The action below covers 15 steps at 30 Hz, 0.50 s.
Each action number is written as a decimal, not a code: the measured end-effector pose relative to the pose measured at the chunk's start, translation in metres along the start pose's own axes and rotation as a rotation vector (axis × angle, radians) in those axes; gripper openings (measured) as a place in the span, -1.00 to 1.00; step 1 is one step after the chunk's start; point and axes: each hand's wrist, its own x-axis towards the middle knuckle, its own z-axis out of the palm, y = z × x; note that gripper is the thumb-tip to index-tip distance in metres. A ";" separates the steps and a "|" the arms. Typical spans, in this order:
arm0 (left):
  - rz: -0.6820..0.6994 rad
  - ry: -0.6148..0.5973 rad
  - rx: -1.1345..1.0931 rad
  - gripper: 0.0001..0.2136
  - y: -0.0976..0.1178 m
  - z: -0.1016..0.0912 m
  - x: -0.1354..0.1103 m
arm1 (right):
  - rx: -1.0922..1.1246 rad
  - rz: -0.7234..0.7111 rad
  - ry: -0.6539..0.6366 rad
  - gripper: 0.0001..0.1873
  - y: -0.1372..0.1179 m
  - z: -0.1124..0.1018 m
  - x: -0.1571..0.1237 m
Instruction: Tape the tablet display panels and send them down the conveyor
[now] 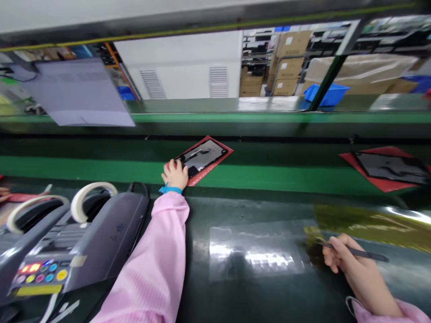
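My left hand [175, 175] reaches out with its fingers apart over the near left corner of a flat grey and black panel [207, 154]. Under the panel lies a red bubble-wrap sheet [224, 154]; both rest tilted on the green strip. Whether my fingertips grip the corner is not clear. My right hand [350, 260] is closed around dark tweezers [365, 255]. At their tips is a small piece of yellowish film [313, 234], slightly blurred. Beside it, a wide strip of yellow film [370, 226] lies on the dark tabletop [242, 300].
Left of my arm stands a grey tape dispenser [117, 224] with a white tape roll [79, 202], and another dispenser beside it. A clear sheet [256, 251] lies centrally. At right is a second panel [390, 167] on red wrap. Part of another person's hand [4, 194] shows far left.
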 end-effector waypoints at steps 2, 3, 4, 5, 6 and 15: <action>0.043 0.047 -0.060 -0.45 0.001 -0.009 -0.001 | 0.072 -0.108 0.047 -0.54 -0.005 0.004 0.003; 0.071 0.062 -0.094 -0.45 0.000 -0.012 -0.002 | 0.089 -0.166 0.067 -0.56 -0.009 0.003 0.006; 0.095 0.073 -0.125 -0.45 -0.003 -0.013 -0.004 | 0.090 -0.223 0.079 -0.58 -0.013 0.001 0.010; 0.115 0.098 -0.159 -0.46 -0.008 -0.012 -0.006 | 0.074 -0.277 0.083 -0.60 -0.019 -0.003 0.016; 0.160 0.160 -0.221 -0.48 -0.013 -0.011 -0.011 | 0.039 -0.326 0.078 -0.61 -0.025 -0.009 0.024; 0.459 0.070 -0.265 -0.56 -0.045 -0.022 -0.120 | -1.351 -0.268 0.224 -0.84 -0.054 -0.088 0.175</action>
